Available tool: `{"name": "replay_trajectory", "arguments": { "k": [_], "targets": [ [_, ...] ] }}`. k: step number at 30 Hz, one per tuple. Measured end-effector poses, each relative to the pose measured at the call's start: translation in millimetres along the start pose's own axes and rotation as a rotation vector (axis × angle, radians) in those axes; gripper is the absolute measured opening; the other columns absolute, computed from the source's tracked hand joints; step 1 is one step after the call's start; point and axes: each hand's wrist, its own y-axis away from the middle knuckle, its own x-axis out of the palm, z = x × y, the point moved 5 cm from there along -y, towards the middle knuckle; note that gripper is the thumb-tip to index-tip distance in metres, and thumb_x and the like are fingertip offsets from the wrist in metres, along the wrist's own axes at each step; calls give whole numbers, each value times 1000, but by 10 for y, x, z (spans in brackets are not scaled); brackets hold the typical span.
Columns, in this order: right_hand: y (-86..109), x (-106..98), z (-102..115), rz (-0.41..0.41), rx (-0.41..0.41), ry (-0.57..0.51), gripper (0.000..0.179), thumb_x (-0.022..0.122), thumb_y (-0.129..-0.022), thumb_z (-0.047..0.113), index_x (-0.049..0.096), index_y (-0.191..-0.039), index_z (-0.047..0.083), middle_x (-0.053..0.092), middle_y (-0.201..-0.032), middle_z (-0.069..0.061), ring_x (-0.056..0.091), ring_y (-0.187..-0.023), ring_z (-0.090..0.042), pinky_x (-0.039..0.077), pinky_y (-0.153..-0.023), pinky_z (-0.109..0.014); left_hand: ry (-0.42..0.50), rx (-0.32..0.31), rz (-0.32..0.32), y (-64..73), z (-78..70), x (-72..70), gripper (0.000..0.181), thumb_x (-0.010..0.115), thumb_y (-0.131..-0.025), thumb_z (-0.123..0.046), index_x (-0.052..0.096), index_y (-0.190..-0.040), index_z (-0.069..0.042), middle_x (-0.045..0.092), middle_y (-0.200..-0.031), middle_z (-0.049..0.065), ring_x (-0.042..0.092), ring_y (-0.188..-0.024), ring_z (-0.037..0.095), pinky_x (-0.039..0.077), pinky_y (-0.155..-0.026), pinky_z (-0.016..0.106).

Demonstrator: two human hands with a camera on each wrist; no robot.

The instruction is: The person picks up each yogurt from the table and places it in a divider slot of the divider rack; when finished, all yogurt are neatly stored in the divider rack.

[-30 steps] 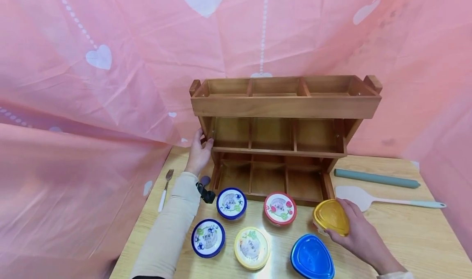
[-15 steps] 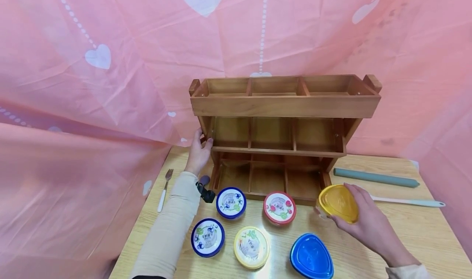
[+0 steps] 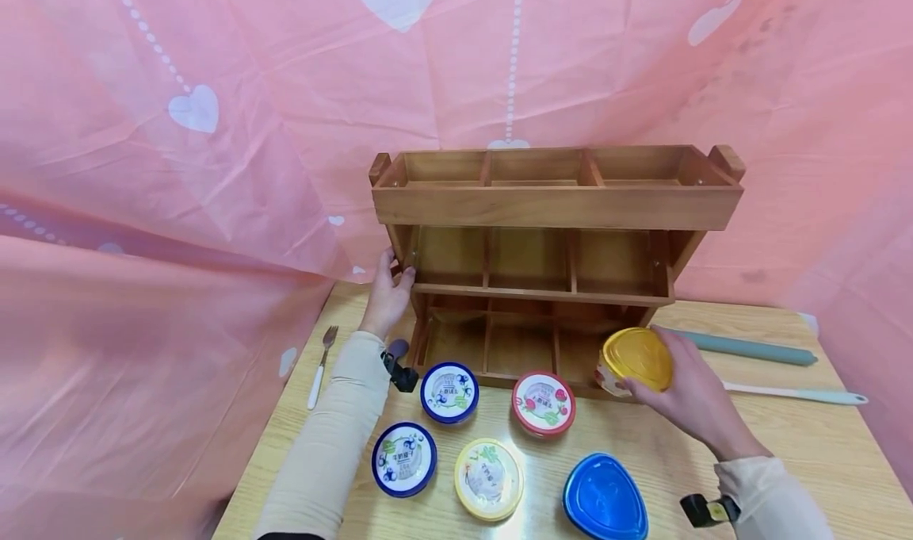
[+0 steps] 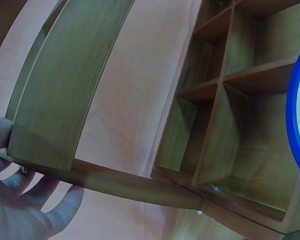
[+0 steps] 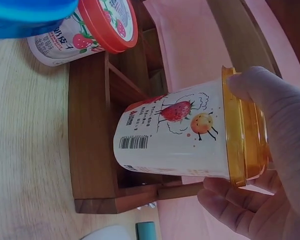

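In the head view, a three-tier wooden rack [image 3: 556, 208] stands at the back of the table, each tier split into three compartments. My left hand [image 3: 385, 302] grips its left side at the middle tier, thumb and fingers on either side of the wood in the left wrist view. By its yellow lid, my right hand [image 3: 688, 389] holds a white cup [image 5: 175, 135] printed with a strawberry. The cup's base is at the bottom tier's right compartment; whether it touches the floor there is hidden. A red-lidded cup [image 3: 544, 404] stands just left of it, before the rack.
Two blue-rimmed tubs [image 3: 449, 392], a yellow-rimmed tub [image 3: 488, 480] and a blue-lidded cup [image 3: 605, 496] stand in front. A fork [image 3: 321, 368] lies left; a teal rod [image 3: 756, 348] and a spatula handle [image 3: 799, 392] lie right. A pink curtain [image 3: 285, 128] hangs behind.
My right hand has lifted the yellow-lidded cup off the table and carried it toward the rack, to the bottom right compartment. My left hand has kept its place on the rack.
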Motion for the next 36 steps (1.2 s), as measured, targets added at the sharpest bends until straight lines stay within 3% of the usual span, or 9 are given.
{"name": "replay_trajectory", "arguments": {
  "k": [8,19,29,36],
  "targets": [
    [-184,157,-42,77,56,-16,96,80,-80,41,29,-147,-6,37,-138,-35,51,-105,-47,58,-77,-58,5,-16,2,7,-1,5,56,46,-105,-25,20,-155,-23,26,-161,6,33,-145,33,37,-114,50],
    [-400,355,-92,116,71,-64,93,79,-81,37,27,-150,0,38,-137,-30,50,-110,-45,52,-88,-63,22,3,-1,-8,-8,8,53,47,-105,-20,24,-152,-19,30,-158,9,37,-143,33,38,-114,47],
    [-490,515,-172,154,78,-82,93,77,-83,38,25,-150,1,35,-140,-30,48,-116,-48,46,-97,-66,30,3,-4,-2,-16,5,52,47,-105,-19,25,-152,-19,30,-158,9,36,-143,32,38,-114,48],
    [-493,607,-213,169,76,-38,91,76,-83,41,27,-147,-2,35,-138,-31,48,-115,-49,46,-95,-66,1,4,-14,14,-12,10,51,46,-105,-20,25,-152,-20,29,-158,9,35,-143,32,39,-114,48]
  ]
}}
